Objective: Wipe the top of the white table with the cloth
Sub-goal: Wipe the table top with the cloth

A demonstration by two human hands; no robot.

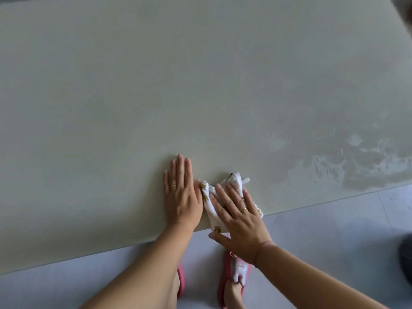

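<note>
The left hand (181,197) lies flat on the white table (156,85), with the fingers straight and close together, and it holds nothing; its thumb is just beside the edge of the cloth (210,214), maybe touching it. The right hand (239,221) is also open. Its fingers are straight and a little spread and press down on the cloth, and the thumb reaches out past the near edge of the table. The cloth is white with small yellow figures. It is crumpled, not spread out, and it sits at the near edge of the table under the right hand, with one corner at the edge or a little over it. On the right side of the table there are wet streaks (356,157), and the large part on the left and far side looks dry, so I judge much of the wiping is not yet done. The main risk is that the cloth is only pressed, not gripped: with a quick stroke toward the body it could slide off the edge and fall on the floor (334,230) near the pink slippers (236,270). Because it is bunched up, each stroke covers only a narrow strip, so some places could be missed.
</note>
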